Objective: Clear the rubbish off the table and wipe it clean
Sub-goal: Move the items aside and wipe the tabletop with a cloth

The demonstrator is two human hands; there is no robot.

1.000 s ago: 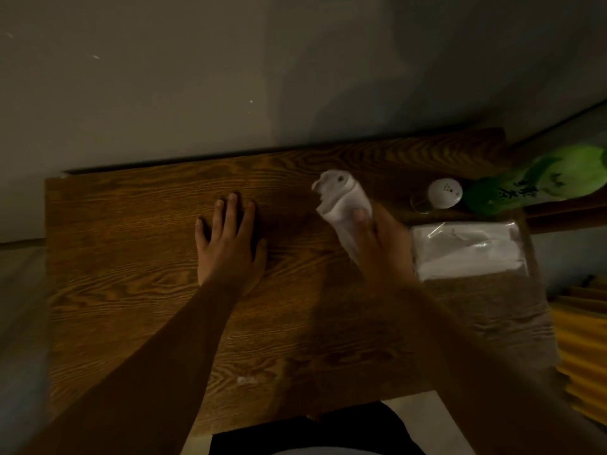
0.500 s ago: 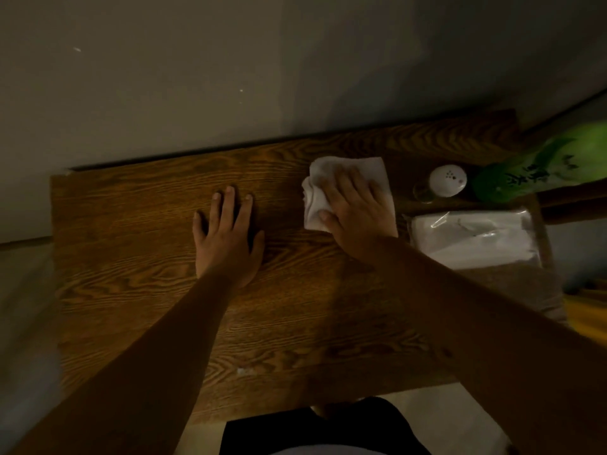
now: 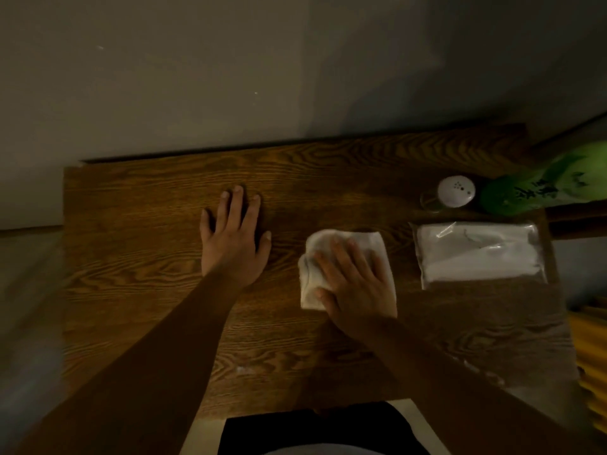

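A dark wooden table [image 3: 138,257] fills the view below a plain wall. My right hand [image 3: 356,284] presses flat on a crumpled white cloth [image 3: 315,277] lying on the table right of centre; part of the cloth is hidden under the palm. My left hand [image 3: 235,238] rests flat on the bare wood to the left of the cloth, fingers spread, holding nothing. A small pale scrap [image 3: 243,369] lies on the wood near the front edge.
A clear plastic pack of white tissues [image 3: 479,254] lies at the table's right side. Behind it stand a small glass shaker with a white perforated top [image 3: 455,192] and a green bottle [image 3: 538,188] lying on its side. Yellow ribbed material [image 3: 591,356] is beyond the right edge.
My right hand brought the bunched cloth down flat onto the table, then slid it from the back toward me. My left hand stayed planted in place.
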